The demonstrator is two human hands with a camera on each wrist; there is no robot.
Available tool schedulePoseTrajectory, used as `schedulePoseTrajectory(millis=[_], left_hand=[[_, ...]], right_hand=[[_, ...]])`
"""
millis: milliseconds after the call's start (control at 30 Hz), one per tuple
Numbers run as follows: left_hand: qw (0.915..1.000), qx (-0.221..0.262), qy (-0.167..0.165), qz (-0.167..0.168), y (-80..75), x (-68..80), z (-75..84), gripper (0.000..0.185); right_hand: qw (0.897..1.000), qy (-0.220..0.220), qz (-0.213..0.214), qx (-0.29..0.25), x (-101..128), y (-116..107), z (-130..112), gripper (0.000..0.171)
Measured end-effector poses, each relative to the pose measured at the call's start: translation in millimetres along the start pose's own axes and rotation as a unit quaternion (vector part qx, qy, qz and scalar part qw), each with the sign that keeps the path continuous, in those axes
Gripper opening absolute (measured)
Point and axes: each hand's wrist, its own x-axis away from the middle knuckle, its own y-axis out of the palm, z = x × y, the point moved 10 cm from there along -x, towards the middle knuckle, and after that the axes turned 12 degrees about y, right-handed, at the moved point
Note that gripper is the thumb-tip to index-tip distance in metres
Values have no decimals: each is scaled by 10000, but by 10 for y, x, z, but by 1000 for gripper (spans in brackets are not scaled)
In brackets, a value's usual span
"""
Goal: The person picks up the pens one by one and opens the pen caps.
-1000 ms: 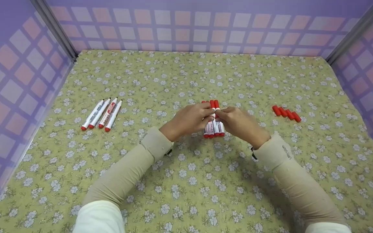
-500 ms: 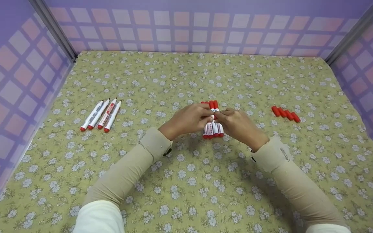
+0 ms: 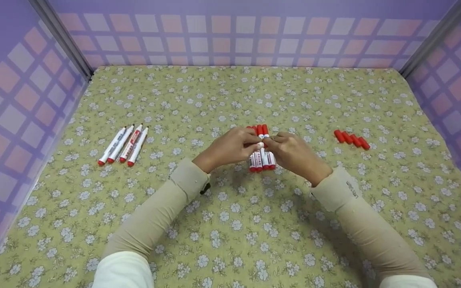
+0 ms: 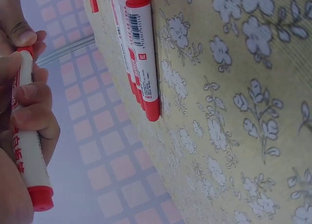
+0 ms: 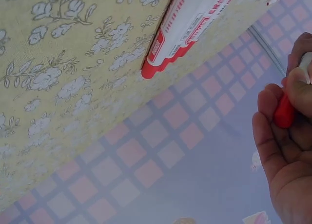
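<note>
Over a flowered bench [image 3: 230, 244], left hand [image 3: 230, 147] and right hand [image 3: 295, 155] meet above capped markers [image 3: 258, 160]; four uncapped markers [image 3: 132, 143] lie left. Left fingers [image 4: 35, 114] curl round a held marker [image 4: 34, 158]; right fingers [image 5: 268, 138] pinch its red cap [image 5: 283, 112]. Four loose caps [image 3: 347, 138] lie right.

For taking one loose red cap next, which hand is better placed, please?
Probably the right hand: it is nearer the loose red caps, though it pinches another red cap; the left hand, farther away, grips the whiteboard marker.
</note>
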Motion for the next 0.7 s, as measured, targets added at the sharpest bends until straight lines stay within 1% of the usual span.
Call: schedulePoseTrajectory(millis=[133, 300, 467, 567, 700], left_hand=[[10000, -14, -36, 40, -2, 13, 0, 29], [9999, -120, -55, -54, 20, 14, -14, 29], [9998, -121, -118, -113, 20, 35, -23, 30], [9997, -45, -220, -130, 17, 52, -54, 31], [9987, 82, -483, -137, 10, 93, -132, 32]], right_hand=[[9999, 50, -18, -118, -11, -7, -2, 13], [9998, 141, -115, -45, -14, 19, 12, 12], [9997, 193, -158, -46, -27, 16, 14, 10], [9997, 192, -116, 35, -25, 7, 15, 9], [9996, 233, -75, 140, -26, -4, 36, 11]])
